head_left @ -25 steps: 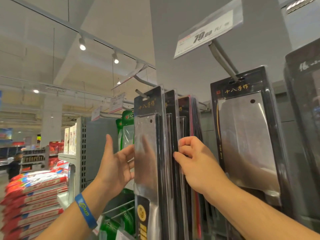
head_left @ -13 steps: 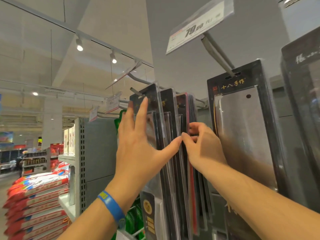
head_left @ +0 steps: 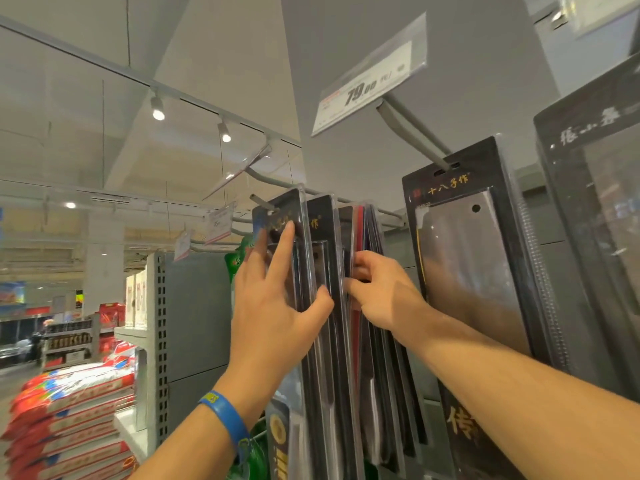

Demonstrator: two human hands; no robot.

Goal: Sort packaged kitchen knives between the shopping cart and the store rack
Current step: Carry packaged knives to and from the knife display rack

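Centre frame, a row of knife packs (head_left: pixel 332 358) hangs from a grey metal peg (head_left: pixel 259 199). They are flat, stiff black cards under glossy clear blister plastic, each with its long axis vertical and its hang-hole end up, seen nearly edge-on. The left hand (head_left: pixel 277 306) lies flat on the face of the front knife pack (head_left: pixel 281 211), fingers straight and spread upward with the index tip near the gold lettering, and the thumb reaches across the right edge. The right hand (head_left: pixel 381 292), just beside it, curls its fingers and pinches the clear edge of the third knife pack (head_left: pixel 346 233), ahead of some red-edged cards. The two hands are close but not touching. At right a larger cleaver pack (head_left: pixel 467 271) faces the camera, its broad brushed-steel blade uppermost with a round hole near the top. A clear-sleeved price tag (head_left: pixel 367 81) juts out above it. A blue rubber wristband (head_left: pixel 227 415) circles the left wrist, and shiny red and white sacks (head_left: pixel 69 410) are stacked at lower left.
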